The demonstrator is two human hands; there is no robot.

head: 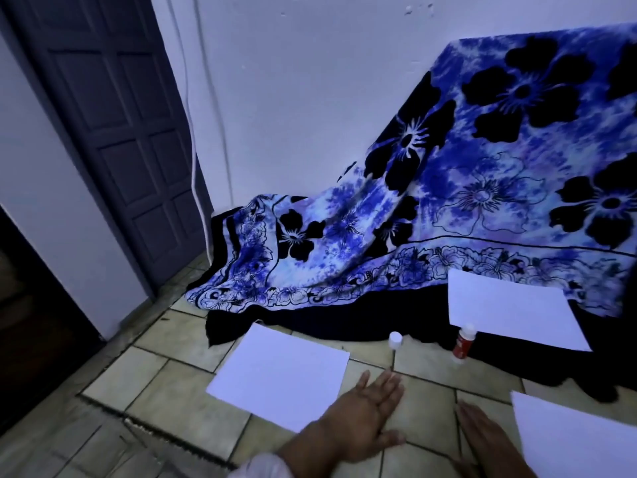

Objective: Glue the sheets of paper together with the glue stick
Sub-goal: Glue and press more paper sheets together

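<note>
Resting left hand (358,420) overlapping sheet (281,374) edge

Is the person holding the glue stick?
No, the glue stick stands by itself on the floor, while the left hand and right hand lie flat and empty.

Dim room, white wall (310,81), grey panelled door (113,108), tiled floor (165,370), blue floral cloth (482,188)

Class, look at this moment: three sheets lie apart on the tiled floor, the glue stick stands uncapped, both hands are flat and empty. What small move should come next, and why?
Probably the right hand should reach forward for the glue stick. It stands upright with its cap already off beside it, and neither it nor the left hand holds anything. The left sheet lies bare, ready for glue.
</note>
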